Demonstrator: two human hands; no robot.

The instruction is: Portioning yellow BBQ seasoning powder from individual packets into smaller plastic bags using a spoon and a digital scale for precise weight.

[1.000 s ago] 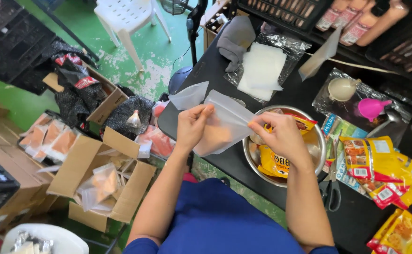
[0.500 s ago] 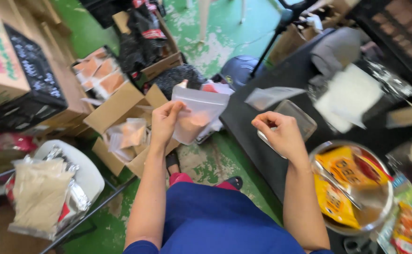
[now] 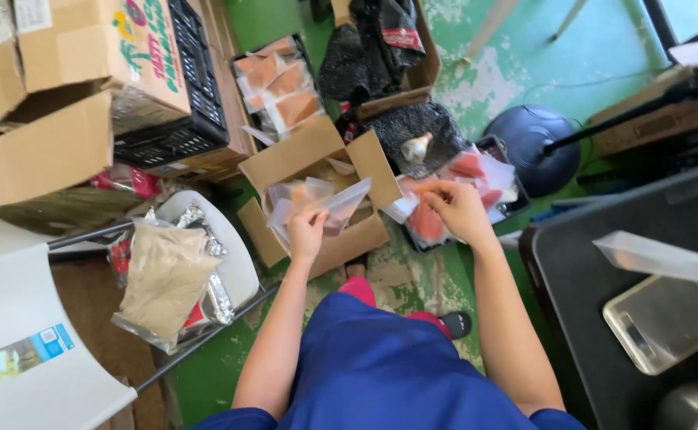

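My left hand (image 3: 307,231) is shut on a clear plastic bag (image 3: 343,205) and holds it over an open cardboard box (image 3: 301,156) on the floor, which has more clear bags inside. My right hand (image 3: 456,209) reaches down over a black tray (image 3: 499,148) of red and orange sealed packets (image 3: 468,169). Its fingertips pinch at the edge of an orange packet (image 3: 427,223). My blue-clad lap fills the bottom of the view.
A white chair (image 3: 42,318) at the left carries foil bags of brown powder (image 3: 164,277). Behind it stand a black crate (image 3: 175,80), cardboard boxes (image 3: 62,56) and a box of orange packets (image 3: 273,84). A black table (image 3: 604,255) with a metal tray (image 3: 664,322) is at the right.
My view has swung further down to the floor on the left. My left hand has carried the clear bag over the open box, and my right hand has left the table for the packet tray.
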